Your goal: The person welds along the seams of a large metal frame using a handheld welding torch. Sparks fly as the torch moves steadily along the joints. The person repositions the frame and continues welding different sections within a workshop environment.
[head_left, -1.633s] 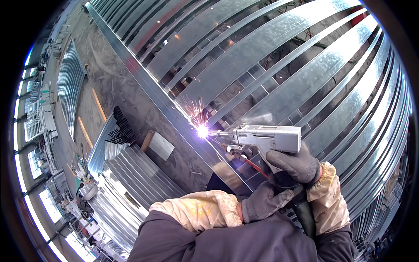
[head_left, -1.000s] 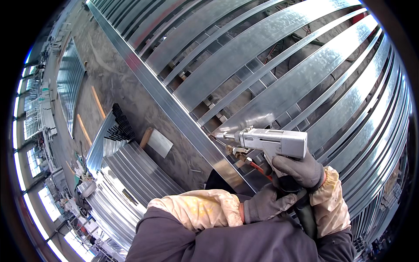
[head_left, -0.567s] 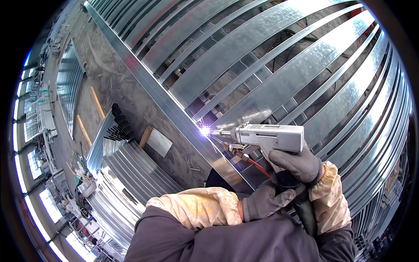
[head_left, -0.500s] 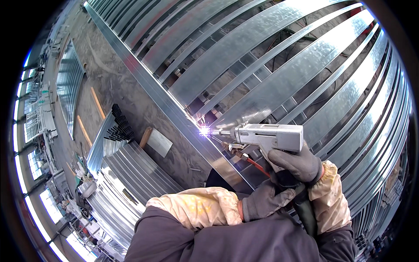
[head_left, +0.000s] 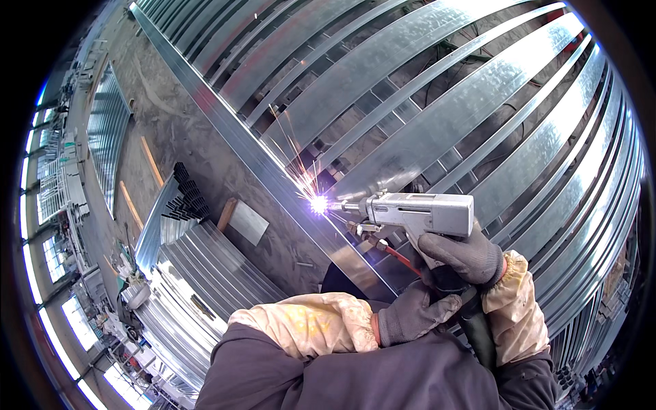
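Rather boxy gun (head_left: 427, 212), metal beam (head_left: 262, 166)

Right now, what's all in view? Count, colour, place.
Welding gun: one, silver-grey, centre
Bright arc: one, violet-white with orange sparks, at gun's tip
Red hose: one, under gun
Long beam: one, silver, diagonal
Slats: many, silver, right of beam
Flat plate: one, pale grey, on floor left of beam
Wooden strips: at least two, orange-brown, left floor
Metal profiles: many, grey, lower left
Windows: several, white, far left
Far-left clutter: too small to tell
Right hand: one, grey glove, on gun's handle
Left hand: one, grey glove, below it
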The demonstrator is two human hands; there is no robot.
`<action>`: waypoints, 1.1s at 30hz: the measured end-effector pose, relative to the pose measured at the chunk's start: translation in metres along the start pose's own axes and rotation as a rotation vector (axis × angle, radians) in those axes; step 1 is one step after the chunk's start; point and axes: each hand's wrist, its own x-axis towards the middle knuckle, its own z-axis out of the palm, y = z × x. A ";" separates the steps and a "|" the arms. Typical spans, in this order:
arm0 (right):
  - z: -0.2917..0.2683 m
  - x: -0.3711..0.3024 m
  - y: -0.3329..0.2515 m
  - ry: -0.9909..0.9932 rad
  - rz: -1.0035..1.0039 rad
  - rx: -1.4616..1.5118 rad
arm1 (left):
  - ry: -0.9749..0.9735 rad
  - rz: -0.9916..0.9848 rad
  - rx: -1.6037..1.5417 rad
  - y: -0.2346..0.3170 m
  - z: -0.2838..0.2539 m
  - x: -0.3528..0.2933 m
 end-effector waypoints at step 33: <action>-0.006 -0.017 0.012 -0.017 0.094 0.037 | -0.006 -0.019 0.012 -0.017 0.011 0.000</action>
